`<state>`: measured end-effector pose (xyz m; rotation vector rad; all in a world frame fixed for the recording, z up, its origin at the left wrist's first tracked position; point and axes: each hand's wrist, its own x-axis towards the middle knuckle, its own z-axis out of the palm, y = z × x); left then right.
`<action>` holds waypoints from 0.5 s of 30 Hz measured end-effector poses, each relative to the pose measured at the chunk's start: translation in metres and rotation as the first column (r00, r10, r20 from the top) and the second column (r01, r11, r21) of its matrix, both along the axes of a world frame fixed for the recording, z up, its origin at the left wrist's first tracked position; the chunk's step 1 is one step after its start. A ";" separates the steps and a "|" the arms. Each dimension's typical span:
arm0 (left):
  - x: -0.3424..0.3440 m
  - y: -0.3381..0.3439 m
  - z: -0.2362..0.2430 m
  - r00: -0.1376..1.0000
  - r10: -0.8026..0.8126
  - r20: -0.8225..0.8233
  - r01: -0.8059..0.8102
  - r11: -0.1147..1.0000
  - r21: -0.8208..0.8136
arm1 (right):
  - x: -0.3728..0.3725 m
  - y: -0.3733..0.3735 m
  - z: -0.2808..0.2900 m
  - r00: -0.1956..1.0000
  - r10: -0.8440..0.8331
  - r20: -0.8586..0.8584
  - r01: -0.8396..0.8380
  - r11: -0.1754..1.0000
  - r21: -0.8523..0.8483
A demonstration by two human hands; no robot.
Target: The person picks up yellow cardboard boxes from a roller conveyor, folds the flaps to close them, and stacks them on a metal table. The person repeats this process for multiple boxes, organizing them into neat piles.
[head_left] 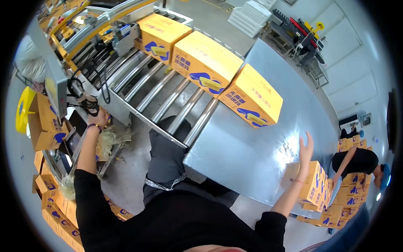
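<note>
My right hand [306, 148] is raised over the grey metal table [226, 164], its fingers stretched out and nothing in them. A yellow carton [255, 98] with blue print stands to its left, at the table's edge by the rollers, apart from the hand. Two more yellow cartons, a middle one [205, 63] and a far one [161, 35], stand in a row on the roller conveyor [180, 98]. On the left, my left hand [97, 118] is next to a dark object with black cables [87, 103]. Its fingers are partly hidden, so their grip is unclear.
An open carton [45, 122] and crumpled clear plastic [111, 140] are near my left arm. Several stacked cartons [58, 210] stand lower left. At right, a person in a blue cap [357, 161] bends among cartons [315, 185]. White crates [249, 19] stand at the back.
</note>
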<state>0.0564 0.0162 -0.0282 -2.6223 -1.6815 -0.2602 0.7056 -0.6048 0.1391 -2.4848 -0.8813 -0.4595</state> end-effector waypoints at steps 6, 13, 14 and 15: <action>0.017 -0.003 0.012 0.996 -0.073 0.047 0.072 0.997 0.033 | -0.048 0.244 0.037 0.965 0.260 -0.023 -0.261 0.959 -0.112; 0.009 -0.013 0.025 0.997 -0.077 -0.018 0.077 0.997 -0.010 | -0.141 0.222 0.079 0.936 0.321 -0.148 -0.347 0.913 -0.213; 0.000 -0.007 0.008 0.982 -0.154 0.109 0.134 0.977 0.168 | -0.162 0.217 0.085 0.913 0.374 -0.163 -0.405 0.876 -0.263; -0.003 0.000 0.006 0.993 -0.104 0.057 0.098 0.991 0.090 | -0.174 0.213 0.082 0.915 0.364 -0.172 -0.399 0.874 -0.275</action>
